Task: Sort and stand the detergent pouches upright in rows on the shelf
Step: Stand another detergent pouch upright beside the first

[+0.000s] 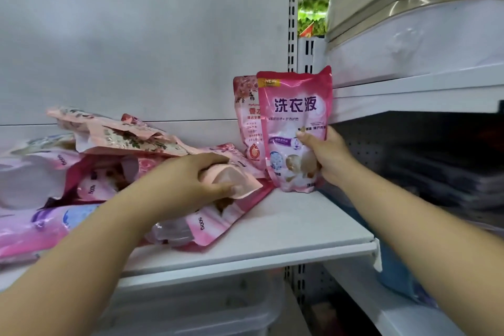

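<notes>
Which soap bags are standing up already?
Two at the shelf's right end: the pink pouch the right hand holds, and the paler one behind it. The rest lie flat.

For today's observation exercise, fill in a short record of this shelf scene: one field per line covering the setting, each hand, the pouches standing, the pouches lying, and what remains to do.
setting: white shelf with a white back panel
right hand: grips the pink pouch, upright at the shelf's right end
left hand: grips a peach pouch on the pile
standing: two, the pink pouch and a floral pouch behind it
lying: a jumbled pile on the left of the shelf
remaining: most pouches not yet stood in rows
</notes>
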Available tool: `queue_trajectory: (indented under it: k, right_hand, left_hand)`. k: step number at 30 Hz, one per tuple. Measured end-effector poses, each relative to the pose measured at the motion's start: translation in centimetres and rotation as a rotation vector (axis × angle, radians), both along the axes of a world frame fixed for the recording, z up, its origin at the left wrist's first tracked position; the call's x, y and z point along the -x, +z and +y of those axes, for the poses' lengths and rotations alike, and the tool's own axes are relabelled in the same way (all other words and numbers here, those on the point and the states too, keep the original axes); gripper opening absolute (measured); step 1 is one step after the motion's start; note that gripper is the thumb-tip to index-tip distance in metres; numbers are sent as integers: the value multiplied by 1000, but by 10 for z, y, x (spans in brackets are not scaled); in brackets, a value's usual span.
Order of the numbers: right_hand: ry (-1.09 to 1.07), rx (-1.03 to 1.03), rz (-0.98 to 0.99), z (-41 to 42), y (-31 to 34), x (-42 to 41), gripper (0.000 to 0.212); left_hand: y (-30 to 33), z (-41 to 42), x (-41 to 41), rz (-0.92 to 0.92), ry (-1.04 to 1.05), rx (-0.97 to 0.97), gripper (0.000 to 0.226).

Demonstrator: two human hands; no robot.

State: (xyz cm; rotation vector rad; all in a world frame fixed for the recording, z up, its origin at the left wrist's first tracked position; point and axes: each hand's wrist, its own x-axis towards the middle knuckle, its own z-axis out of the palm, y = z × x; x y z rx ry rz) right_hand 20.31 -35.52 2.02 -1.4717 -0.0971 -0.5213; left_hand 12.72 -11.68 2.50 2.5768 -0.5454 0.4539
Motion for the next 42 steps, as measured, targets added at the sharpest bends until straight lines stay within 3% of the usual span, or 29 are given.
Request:
queue_trajectory:
  k: [4, 10, 15, 19, 25, 30, 34, 36, 40, 42]
  right_hand:
    - [69, -39, -3, 5, -2, -14, 32]
    - [186, -33, 21, 15, -5, -28, 24]
    - [145, 20, 49, 14, -5, -39, 46]
    - [-12, 184, 57, 15, -4, -38, 62]
    - [-26, 466, 169, 8, -12, -8, 48]
    - [-135, 796, 232, 3, 1, 36, 31]
    - [-125, 1066, 188, 19, 5, 70, 48]
    - [61, 965, 231, 36, 4, 81, 50]
    - [555, 345, 370, 59, 0, 91, 35]
    - [667, 118, 348, 62, -6, 90, 25]
  left_hand:
    - [2, 3, -1, 30, -1, 16, 57]
    - [1, 7, -5, 13, 12, -27, 58]
    - [0, 9, 1, -14, 10, -48, 79]
    - [-2, 6, 4, -65, 31, -65, 80]
    - [-14, 13, 21, -156, -90, -162, 101]
    - [-33, 8, 41, -347, -177, -314, 79]
    - [-49, 6, 46, -532, -123, -373, 62]
    - [-58, 1, 48, -579, -129, -366, 62]
    - [-72, -7, 54, -642, -128, -312, 59]
    - [-77, -9, 55, -664, -107, -290, 61]
